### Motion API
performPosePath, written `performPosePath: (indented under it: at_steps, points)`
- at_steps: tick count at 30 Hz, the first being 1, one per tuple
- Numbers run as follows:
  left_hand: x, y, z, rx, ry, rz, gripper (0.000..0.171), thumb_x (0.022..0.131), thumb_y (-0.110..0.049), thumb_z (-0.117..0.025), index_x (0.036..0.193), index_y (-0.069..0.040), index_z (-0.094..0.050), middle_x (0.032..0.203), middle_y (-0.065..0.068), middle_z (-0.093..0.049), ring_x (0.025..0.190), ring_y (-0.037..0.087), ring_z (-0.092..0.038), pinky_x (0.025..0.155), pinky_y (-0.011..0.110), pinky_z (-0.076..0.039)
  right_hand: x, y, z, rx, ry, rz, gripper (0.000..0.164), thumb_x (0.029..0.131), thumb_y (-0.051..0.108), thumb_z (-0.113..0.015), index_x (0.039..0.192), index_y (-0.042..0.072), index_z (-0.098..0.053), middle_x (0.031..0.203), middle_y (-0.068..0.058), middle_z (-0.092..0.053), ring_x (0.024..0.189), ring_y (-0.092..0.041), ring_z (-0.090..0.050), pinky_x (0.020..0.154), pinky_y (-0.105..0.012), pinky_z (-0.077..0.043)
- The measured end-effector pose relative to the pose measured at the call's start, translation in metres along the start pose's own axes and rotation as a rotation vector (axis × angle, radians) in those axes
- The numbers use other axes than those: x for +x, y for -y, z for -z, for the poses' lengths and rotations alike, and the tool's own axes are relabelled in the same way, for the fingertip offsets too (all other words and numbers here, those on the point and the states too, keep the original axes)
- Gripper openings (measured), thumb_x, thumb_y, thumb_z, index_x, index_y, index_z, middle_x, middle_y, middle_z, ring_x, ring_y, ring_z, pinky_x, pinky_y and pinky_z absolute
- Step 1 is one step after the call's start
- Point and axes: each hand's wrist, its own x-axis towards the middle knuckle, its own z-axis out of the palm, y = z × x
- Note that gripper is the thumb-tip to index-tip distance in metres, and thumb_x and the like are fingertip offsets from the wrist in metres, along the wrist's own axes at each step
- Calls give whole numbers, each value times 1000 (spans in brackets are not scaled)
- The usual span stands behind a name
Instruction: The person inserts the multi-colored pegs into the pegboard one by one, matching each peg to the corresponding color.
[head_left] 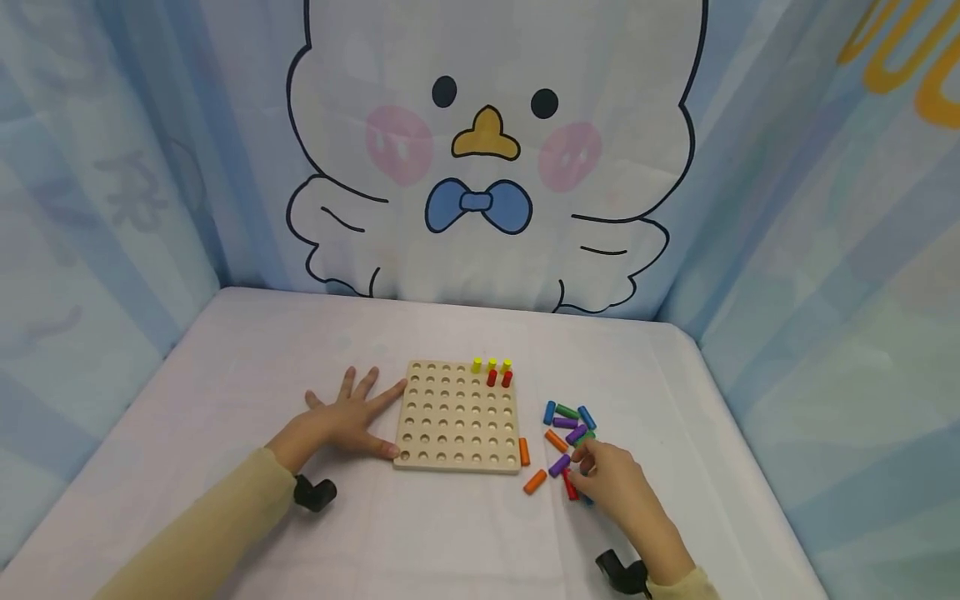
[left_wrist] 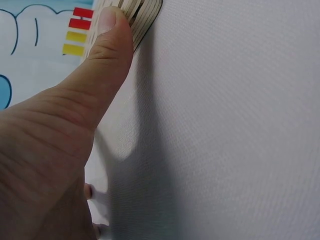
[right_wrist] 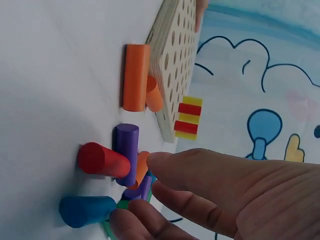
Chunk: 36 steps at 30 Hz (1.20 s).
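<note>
A wooden pegboard (head_left: 457, 466) with rows of round holes lies on the table. Three yellow pegs (head_left: 477, 365) and two red pegs (head_left: 492, 378) stand in its far right corner. My left hand (head_left: 343, 427) is spread at the board's left side, thumb on the near corner and index fingertip at the edge. Over the loose pegs at the right, my right hand (head_left: 617, 483) has its thumb and fingers apart, with nothing visible between them. Nearest to it are a red peg (right_wrist: 102, 160), a purple peg (right_wrist: 127, 150) and a blue peg (right_wrist: 86, 211).
Beside the board's right edge lie two orange pegs (head_left: 535, 482). More loose pegs, including a green peg (head_left: 567, 411) and a blue peg (head_left: 550, 412), form a pile farther back. A white cloth (head_left: 360, 542) covers the table, and printed curtains (head_left: 480, 258) surround it.
</note>
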Motion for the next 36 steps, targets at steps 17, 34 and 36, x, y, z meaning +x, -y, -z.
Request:
performPosePath:
  at_steps: [17,34,36]
  points:
    - [1,2,0,2,1,8,121,71,-84,-71,167,-36,-13,173,20,8,153,54,20,95,95,8,-19,10,-25,-73,-36,8,22,84,2,-79,99,9,-65,79,-3,-59,66,-17,-51,55,-28,-43]
    - [-4,-2,1,-2,-3,13,120,73,-81,-72,167,-34,-15,173,21,6,154,55,18,95,95,7,-13,14,-12,-11,-120,61,35,84,0,-76,116,11,-67,87,-7,-64,70,-17,-54,60,-30,-52]
    - [-4,-2,1,2,-2,14,120,73,-81,-72,167,-34,-15,173,21,6,154,55,18,96,95,7,-10,16,-12,10,-128,60,32,84,2,-76,114,11,-66,85,-4,-62,69,-16,-53,59,-28,-50]
